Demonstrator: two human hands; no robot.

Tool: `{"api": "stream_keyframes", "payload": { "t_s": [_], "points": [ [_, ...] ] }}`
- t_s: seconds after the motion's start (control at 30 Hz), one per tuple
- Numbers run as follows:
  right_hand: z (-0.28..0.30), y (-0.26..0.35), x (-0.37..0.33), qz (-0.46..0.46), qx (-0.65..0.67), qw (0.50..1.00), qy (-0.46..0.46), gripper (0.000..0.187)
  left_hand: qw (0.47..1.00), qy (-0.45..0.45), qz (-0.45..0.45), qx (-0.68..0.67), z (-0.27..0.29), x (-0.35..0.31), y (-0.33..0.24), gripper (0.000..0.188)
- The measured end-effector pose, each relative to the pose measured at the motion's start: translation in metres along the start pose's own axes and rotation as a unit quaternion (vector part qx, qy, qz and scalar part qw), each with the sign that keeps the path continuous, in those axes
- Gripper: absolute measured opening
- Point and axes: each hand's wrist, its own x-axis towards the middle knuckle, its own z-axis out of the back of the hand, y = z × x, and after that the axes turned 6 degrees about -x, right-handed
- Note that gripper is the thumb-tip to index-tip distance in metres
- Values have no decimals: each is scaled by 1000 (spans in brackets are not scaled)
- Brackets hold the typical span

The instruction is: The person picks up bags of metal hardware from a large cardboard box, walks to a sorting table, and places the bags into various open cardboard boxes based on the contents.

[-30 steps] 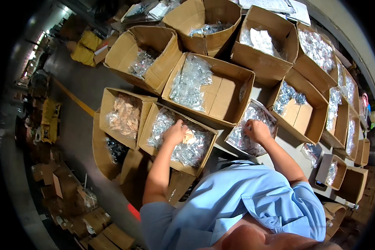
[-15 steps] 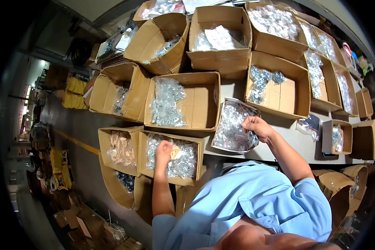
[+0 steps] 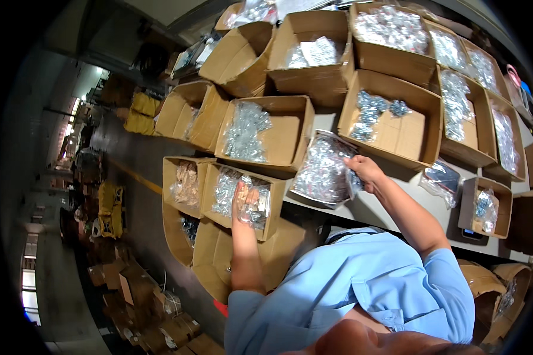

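Note:
My left hand [image 3: 240, 202] is over a cardboard box [image 3: 269, 226] of small clear bags at the left front. Its fingers are curled around a small clear bag [image 3: 256, 208] with beige and pale pieces, partly blurred. To the right, my right hand [image 3: 367, 170] pinches a small clear bag of dark metal parts [image 3: 354, 180]. This hand is at the right edge of a shallow open box [image 3: 327, 205] heaped with clear bags of hardware [image 3: 323, 168]. The tips of its fingers are partly hidden by the plastic.
Larger cartons surround the work: one with clear bags [image 3: 295, 165] behind, one with bagged metal parts [image 3: 397, 158] at the right. A box of brown pieces [image 3: 186, 183] adjoins the left front box. A small box [image 3: 503, 228] and a dark bagged item [image 3: 441, 177] lie rightward.
The view has shifted, so the boxes sit differently. My left hand has turned over the front box, with the beige pieces now at its fingers. My right hand still pinches its bag.

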Motion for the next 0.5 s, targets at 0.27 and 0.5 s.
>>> {"api": "stream_keyframes", "payload": {
  "t_s": [0.27, 0.5],
  "points": [
    [143, -40, -80, 109, 208, 966, 113, 17, 985, 72, 153, 16, -114, 36, 171, 34],
    [336, -86, -212, 248, 355, 860, -269, 16, 906, 65, 351, 228, -230, 95, 427, 20]
  ]
}}
